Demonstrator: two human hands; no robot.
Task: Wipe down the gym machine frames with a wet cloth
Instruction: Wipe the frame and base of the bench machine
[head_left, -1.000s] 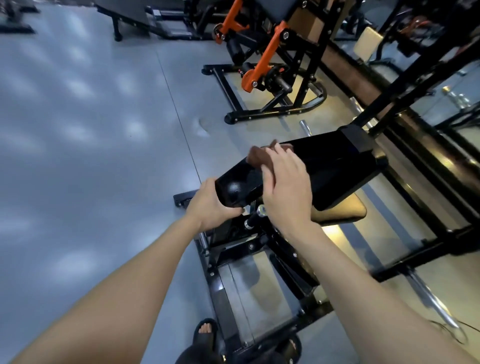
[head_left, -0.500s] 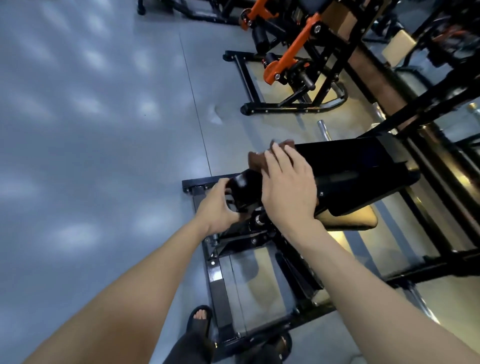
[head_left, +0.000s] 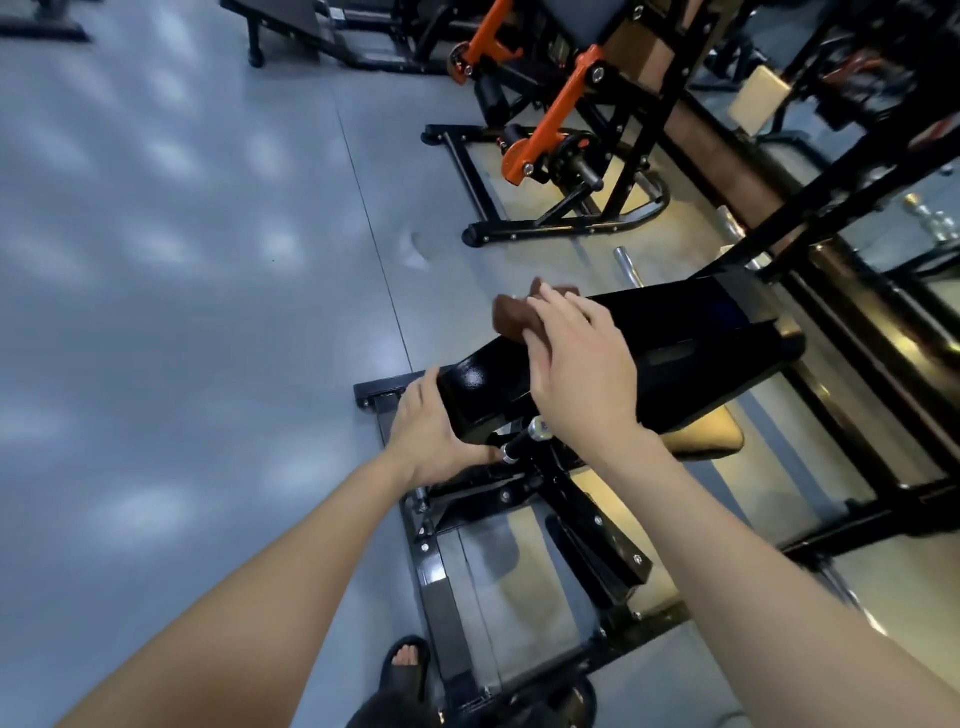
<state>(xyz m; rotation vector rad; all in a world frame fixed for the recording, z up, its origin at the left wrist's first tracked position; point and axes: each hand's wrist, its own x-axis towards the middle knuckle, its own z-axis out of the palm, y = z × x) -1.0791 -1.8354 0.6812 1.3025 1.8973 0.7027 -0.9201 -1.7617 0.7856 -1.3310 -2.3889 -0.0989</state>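
A glossy black padded bench (head_left: 691, 353) on a black steel frame (head_left: 441, 587) slopes across the middle of the view. My left hand (head_left: 431, 431) grips the near left end of the pad, with the fingers hidden under its edge. A brown cloth (head_left: 511, 314) lies on top of the pad, and my right hand (head_left: 582, 364) presses it flat with straight fingers. Most of the cloth is hidden under that hand.
A black machine with orange arms (head_left: 550, 124) stands just beyond on the grey floor (head_left: 182, 312). Dark uprights (head_left: 841, 171) cross the upper right, with a mirror behind. A chrome bar (head_left: 628, 267) lies on the floor. My sandalled foot (head_left: 405, 665) stands beside the frame.
The view has shifted slightly. My right hand with the cloth has slid a little along the pad. My left hand has kept its grip on the pad's end.
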